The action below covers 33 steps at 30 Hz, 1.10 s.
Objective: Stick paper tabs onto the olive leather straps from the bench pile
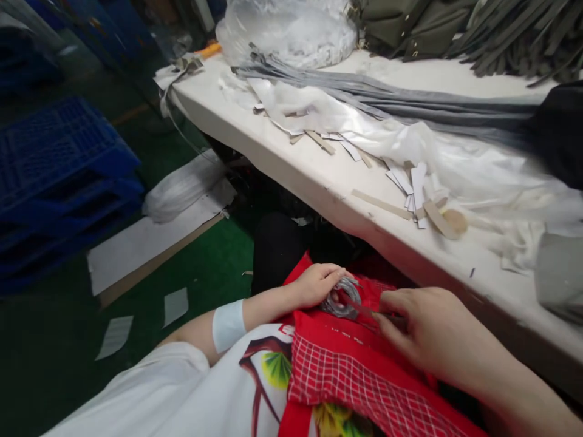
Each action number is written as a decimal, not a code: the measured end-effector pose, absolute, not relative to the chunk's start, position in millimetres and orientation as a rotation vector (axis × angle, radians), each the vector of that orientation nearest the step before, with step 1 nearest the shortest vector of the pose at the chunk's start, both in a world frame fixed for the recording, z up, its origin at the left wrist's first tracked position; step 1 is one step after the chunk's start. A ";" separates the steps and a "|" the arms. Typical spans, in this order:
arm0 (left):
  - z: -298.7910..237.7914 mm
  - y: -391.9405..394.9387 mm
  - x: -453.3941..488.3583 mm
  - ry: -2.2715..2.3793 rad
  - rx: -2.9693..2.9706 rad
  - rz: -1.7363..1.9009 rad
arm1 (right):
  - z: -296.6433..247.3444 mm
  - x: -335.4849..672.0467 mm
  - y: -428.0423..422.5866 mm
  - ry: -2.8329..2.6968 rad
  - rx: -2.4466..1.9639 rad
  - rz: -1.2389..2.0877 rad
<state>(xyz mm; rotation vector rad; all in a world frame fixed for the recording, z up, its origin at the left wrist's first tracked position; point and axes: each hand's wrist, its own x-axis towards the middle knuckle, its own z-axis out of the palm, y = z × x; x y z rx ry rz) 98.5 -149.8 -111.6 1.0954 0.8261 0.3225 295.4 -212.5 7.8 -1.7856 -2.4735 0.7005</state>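
My left hand (321, 284) is closed on a coil of grey strip (342, 303), held low over my lap against the red apron (325, 340). My right hand (412, 328) is closed in a pinch just to the right of the coil. From its fingers a slim thing (362, 308) runs toward the hole of the coil; blur hides whether it is a strip end or a tool blade.
Along the white table (282, 152) lie long grey strips (364, 91), crumpled white plastic film (319, 103) and paper scraps (416, 188). Behind are dark bags (405, 27). Blue pallets (64, 182) and a flat board (150, 237) are on the green floor.
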 end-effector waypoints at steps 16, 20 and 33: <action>-119.3 -142.7 96.8 0.926 1.372 0.362 | -42.0 275.7 -187.9 -2.479 -1.798 0.809; -125.5 -142.2 97.8 0.935 1.313 0.320 | -39.6 279.1 -194.1 -2.444 -1.754 0.801; -95.6 -146.9 94.5 0.704 1.570 0.434 | -59.2 276.3 -187.4 -2.248 -1.478 0.399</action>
